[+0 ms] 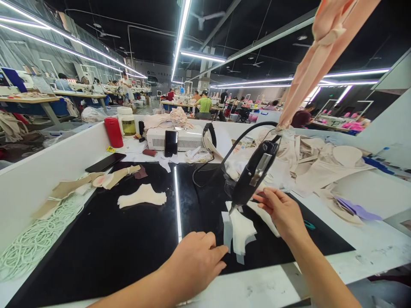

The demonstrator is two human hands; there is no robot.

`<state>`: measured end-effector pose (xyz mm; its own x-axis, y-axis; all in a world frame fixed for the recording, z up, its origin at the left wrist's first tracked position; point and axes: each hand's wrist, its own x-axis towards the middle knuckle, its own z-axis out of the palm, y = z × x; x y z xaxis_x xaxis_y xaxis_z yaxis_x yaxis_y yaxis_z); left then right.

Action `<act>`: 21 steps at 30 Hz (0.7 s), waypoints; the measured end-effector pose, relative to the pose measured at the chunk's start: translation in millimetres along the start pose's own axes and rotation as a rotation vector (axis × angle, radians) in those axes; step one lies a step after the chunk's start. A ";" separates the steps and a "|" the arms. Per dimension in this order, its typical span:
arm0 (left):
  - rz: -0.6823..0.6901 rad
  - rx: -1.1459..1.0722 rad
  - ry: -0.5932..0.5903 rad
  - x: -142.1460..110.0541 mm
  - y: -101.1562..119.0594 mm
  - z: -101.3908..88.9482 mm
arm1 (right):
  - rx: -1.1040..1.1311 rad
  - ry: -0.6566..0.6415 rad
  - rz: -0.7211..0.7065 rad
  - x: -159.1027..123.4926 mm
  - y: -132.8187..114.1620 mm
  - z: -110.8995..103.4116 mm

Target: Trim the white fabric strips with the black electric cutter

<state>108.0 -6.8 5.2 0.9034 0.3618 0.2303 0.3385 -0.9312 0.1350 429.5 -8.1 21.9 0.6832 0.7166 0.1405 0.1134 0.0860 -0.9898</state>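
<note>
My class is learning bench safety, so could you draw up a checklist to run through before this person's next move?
1. Black, elongated handheld tool hung from the peach fabric strip: ok.
2. Left hand apart from the tool's narrow tip: ok.
3. Right hand gripping the tool: cannot tell; its fingertips are by the tool's body.
4. White, irregular fabric piece matching the pale grey layer beneath: not ok; grey edges jut out.
5. Black, looping cable clear of both hands: ok.

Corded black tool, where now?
Head view, right of centre: the black tool is below the pink fabric strip, pointing down near a white piece, left of the right hand.
</note>
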 end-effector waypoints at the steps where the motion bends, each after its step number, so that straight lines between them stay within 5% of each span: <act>1: -0.002 -0.011 0.005 0.3 -0.2 -0.1 | 0.047 0.029 -0.036 -1.5 -6.7 1.6; 13: -0.091 -0.267 -0.031 2.9 -6.2 -2.9 | 0.243 0.144 -0.349 -77.8 -57.6 1.3; 17: -0.294 -0.716 0.005 -1.0 -17.4 -12.2 | 0.245 0.036 -0.328 -110.1 -58.7 3.6; 21: -0.534 -1.128 0.040 -4.5 -28.5 -22.1 | 0.221 -0.268 -0.306 -134.8 -48.4 15.2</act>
<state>88.4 19.1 21.7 0.7072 0.7023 -0.0816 0.2280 -0.1173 0.9666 320.9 -98.3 50.6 0.4285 0.7861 0.4454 0.1044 0.4466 -0.8886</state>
